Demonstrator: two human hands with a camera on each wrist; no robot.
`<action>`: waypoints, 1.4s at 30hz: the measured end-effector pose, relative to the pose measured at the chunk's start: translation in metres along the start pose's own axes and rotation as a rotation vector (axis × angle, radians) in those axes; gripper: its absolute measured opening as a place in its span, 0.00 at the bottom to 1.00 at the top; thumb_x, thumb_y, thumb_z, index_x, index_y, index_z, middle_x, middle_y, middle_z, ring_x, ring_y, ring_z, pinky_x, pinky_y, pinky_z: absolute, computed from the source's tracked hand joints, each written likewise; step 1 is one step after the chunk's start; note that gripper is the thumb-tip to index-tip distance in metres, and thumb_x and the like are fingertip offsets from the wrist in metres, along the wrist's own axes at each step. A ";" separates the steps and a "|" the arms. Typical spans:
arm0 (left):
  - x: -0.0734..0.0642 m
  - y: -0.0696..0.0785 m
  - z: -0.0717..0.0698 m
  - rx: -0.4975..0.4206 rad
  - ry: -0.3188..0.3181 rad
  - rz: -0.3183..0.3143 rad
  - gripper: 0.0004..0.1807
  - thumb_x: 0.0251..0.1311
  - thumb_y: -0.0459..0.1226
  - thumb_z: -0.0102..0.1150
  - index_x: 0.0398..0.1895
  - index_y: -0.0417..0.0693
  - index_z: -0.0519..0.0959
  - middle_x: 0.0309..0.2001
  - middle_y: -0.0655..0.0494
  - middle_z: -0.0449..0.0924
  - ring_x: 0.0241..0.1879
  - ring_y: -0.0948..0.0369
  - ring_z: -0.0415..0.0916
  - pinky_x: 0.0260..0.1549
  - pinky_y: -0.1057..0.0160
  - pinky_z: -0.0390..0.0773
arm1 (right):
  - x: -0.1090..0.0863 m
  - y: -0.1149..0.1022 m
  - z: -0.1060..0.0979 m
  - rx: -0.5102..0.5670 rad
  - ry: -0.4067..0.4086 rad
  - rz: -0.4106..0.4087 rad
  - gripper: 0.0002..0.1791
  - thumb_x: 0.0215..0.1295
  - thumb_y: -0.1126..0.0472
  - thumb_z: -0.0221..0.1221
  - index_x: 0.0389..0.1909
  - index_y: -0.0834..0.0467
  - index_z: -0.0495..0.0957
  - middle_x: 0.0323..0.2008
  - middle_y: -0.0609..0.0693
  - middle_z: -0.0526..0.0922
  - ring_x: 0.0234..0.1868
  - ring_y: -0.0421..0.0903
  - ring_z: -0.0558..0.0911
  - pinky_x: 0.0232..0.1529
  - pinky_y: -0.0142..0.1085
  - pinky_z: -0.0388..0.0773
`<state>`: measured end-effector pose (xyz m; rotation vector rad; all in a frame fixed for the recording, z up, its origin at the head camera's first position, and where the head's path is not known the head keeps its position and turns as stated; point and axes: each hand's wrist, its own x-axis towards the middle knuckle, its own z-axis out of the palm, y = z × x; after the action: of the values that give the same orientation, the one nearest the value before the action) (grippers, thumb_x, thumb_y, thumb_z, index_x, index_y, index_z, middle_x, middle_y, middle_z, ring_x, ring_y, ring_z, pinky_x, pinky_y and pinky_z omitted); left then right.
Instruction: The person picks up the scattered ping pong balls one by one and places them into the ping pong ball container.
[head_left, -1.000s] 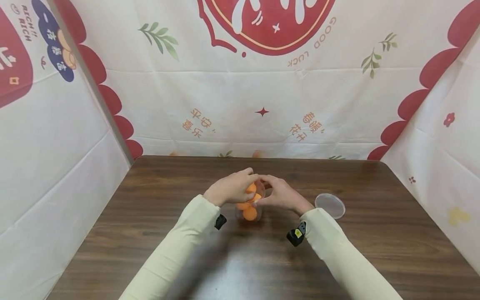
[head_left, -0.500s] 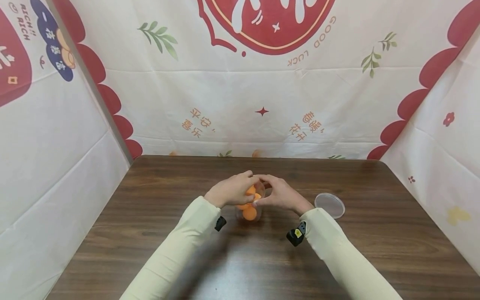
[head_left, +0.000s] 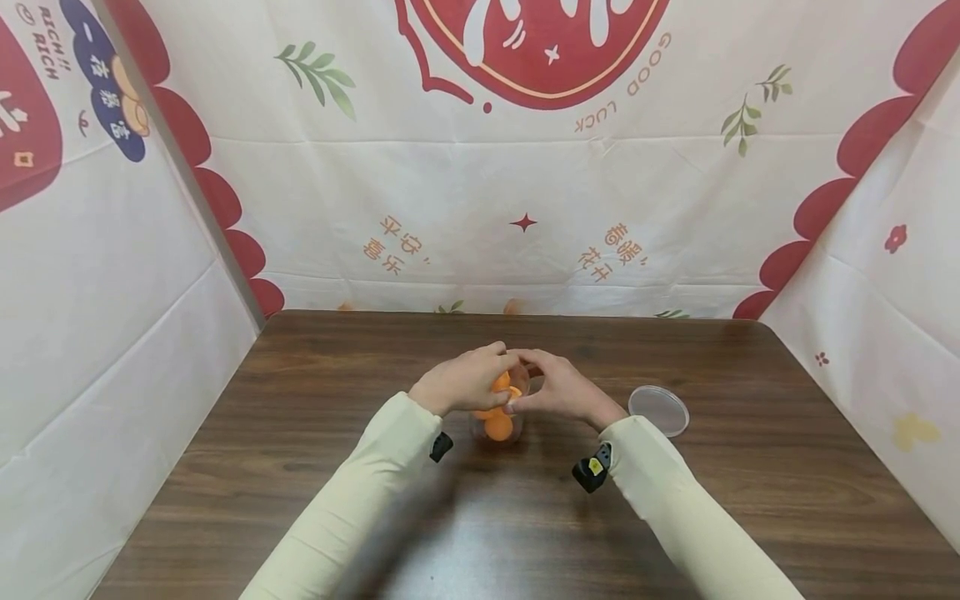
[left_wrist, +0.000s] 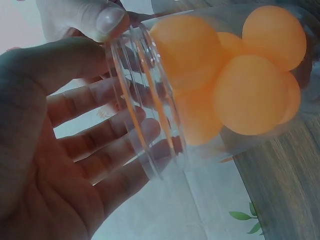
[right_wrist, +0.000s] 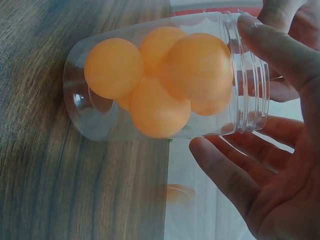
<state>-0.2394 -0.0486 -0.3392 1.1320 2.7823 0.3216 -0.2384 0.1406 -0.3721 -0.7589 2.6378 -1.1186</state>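
Observation:
A clear plastic jar (right_wrist: 87,122) with a threaded neck stands on the table between both hands, with several orange ping-pong balls (right_wrist: 160,107) inside. My left hand (head_left: 467,380) grips the jar's mouth from the left, its thumb at the near side and its fingers around the far rim, as the left wrist view shows. From the right, my right hand (head_left: 562,388) holds the neck between thumb and fingers. No lid covers the mouth. In the head view the hands hide much of the upper jar.
On the dark wooden table (head_left: 315,392), a clear round lid (head_left: 659,411) lies flat to the right of the jar, beside the right forearm. A printed white cloth (head_left: 465,183) hangs behind the table and along both sides.
Over the past second my left hand has lowered very slightly at the jar's mouth. The right hand, the jar and the lid look the same.

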 end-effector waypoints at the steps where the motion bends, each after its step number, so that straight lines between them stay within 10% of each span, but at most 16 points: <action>1: 0.000 0.000 0.000 -0.001 0.001 0.000 0.17 0.60 0.41 0.62 0.51 0.47 0.77 0.40 0.54 0.70 0.33 0.61 0.70 0.33 0.66 0.72 | 0.000 0.000 0.000 -0.001 0.000 -0.001 0.43 0.50 0.50 0.71 0.67 0.56 0.65 0.60 0.54 0.73 0.56 0.54 0.75 0.47 0.45 0.78; 42: -0.013 -0.023 0.002 -0.007 0.134 0.015 0.14 0.58 0.36 0.60 0.47 0.44 0.77 0.39 0.52 0.74 0.32 0.62 0.69 0.34 0.67 0.73 | -0.001 0.014 -0.012 -0.123 -0.041 0.038 0.50 0.52 0.47 0.70 0.70 0.63 0.56 0.63 0.59 0.70 0.60 0.55 0.74 0.56 0.51 0.72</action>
<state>-0.2450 -0.0734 -0.3467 1.1716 2.8855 0.4234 -0.2470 0.1567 -0.3733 -0.7429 2.6942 -0.9284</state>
